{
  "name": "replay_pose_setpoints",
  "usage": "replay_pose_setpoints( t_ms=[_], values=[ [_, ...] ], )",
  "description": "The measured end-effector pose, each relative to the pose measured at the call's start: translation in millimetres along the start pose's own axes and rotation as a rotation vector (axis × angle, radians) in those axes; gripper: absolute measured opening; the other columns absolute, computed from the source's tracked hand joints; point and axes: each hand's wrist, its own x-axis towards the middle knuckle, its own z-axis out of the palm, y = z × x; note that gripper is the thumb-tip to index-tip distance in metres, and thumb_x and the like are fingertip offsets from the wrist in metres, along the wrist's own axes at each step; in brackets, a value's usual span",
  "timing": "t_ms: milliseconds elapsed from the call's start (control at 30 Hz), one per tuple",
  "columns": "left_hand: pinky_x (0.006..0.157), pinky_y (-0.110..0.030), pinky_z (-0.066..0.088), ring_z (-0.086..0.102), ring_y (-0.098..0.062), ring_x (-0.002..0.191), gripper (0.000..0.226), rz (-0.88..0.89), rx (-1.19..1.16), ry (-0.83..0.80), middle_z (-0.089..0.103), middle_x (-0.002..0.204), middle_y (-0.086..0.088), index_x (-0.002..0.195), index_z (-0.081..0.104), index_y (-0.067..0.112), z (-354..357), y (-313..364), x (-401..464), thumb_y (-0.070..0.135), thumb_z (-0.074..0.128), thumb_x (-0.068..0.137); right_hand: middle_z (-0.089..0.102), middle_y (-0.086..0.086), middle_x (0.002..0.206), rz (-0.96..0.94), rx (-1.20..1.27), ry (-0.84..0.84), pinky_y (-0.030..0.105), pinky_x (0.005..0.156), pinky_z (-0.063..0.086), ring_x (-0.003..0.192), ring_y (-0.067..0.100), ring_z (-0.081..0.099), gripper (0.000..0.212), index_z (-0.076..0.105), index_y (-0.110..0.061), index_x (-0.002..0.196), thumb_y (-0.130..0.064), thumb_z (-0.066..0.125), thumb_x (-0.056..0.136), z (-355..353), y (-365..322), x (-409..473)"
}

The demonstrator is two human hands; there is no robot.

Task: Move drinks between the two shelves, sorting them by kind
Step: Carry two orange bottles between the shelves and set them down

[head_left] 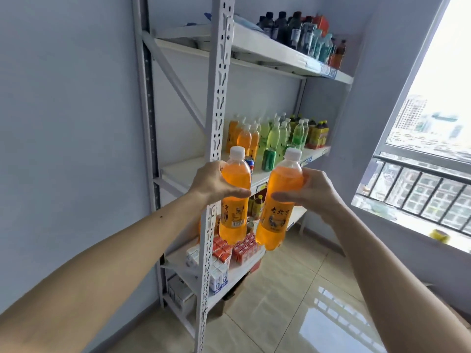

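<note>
My left hand [212, 183] grips an orange soda bottle [234, 215] with a white cap around its upper body. My right hand [309, 191] grips a second, matching orange soda bottle [274, 220] the same way. Both bottles are upright in the air, side by side, in front of a white metal shelf rack [219, 98]. On the rack's middle shelf [183, 171] stand more orange soda bottles [244, 136] at the left, then pale green bottles [279, 132], then dark yellow-labelled bottles [318, 133].
Dark and teal bottles [298, 31] fill the top shelf. A green can [269, 159] and a blue can [250, 164] stand at the middle shelf's front. Red and white cartons [229, 250] sit on the lower shelves. A window [428, 154] is at right, over tiled floor.
</note>
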Motion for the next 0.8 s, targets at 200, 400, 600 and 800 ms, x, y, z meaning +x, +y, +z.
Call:
replay_pose_setpoints(
  t_ms=[200, 400, 600, 800],
  values=[
    [0.085, -0.035, 0.050, 0.057, -0.019, 0.106, 0.084, -0.013, -0.010, 0.032, 0.060, 0.119, 0.001, 0.128, 0.048, 0.021, 40.2, -6.5, 97.0, 0.040, 0.090, 0.058, 0.073, -0.003, 0.095, -0.023, 0.013, -0.030, 0.048, 0.084, 0.058, 0.090, 0.018, 0.070, 0.071, 0.070, -0.024, 0.101, -0.053, 0.088, 0.038, -13.3, 45.5, 107.5],
    [0.081, -0.032, 0.044, 0.054, -0.022, 0.112, 0.082, -0.050, -0.019, 0.082, 0.055, 0.126, -0.001, 0.135, 0.039, 0.019, 59.4, -2.9, 181.2, 0.030, 0.086, 0.068, 0.075, -0.004, 0.092, -0.044, 0.066, -0.052, 0.043, 0.080, 0.060, 0.084, 0.015, 0.073, 0.070, 0.071, -0.021, 0.102, -0.049, 0.090, 0.041, -24.1, 72.0, 203.1],
    [0.090, -0.040, 0.050, 0.053, -0.029, 0.119, 0.083, -0.081, 0.054, 0.230, 0.052, 0.134, -0.007, 0.135, 0.035, 0.015, 67.8, -3.4, 240.7, 0.035, 0.083, 0.070, 0.075, -0.003, 0.095, -0.086, 0.120, -0.086, 0.038, 0.077, 0.060, 0.082, 0.014, 0.073, 0.073, 0.066, -0.015, 0.112, -0.034, 0.093, 0.047, -26.2, 83.1, 278.7],
    [0.088, -0.038, 0.050, 0.055, -0.028, 0.115, 0.080, -0.142, 0.048, 0.447, 0.053, 0.130, -0.007, 0.138, 0.034, 0.016, 77.0, -11.7, 292.0, 0.035, 0.079, 0.074, 0.073, 0.001, 0.100, -0.153, 0.189, -0.208, 0.035, 0.070, 0.061, 0.083, 0.018, 0.073, 0.086, 0.063, -0.012, 0.116, -0.041, 0.091, 0.039, -24.1, 91.6, 361.9]
  ],
)
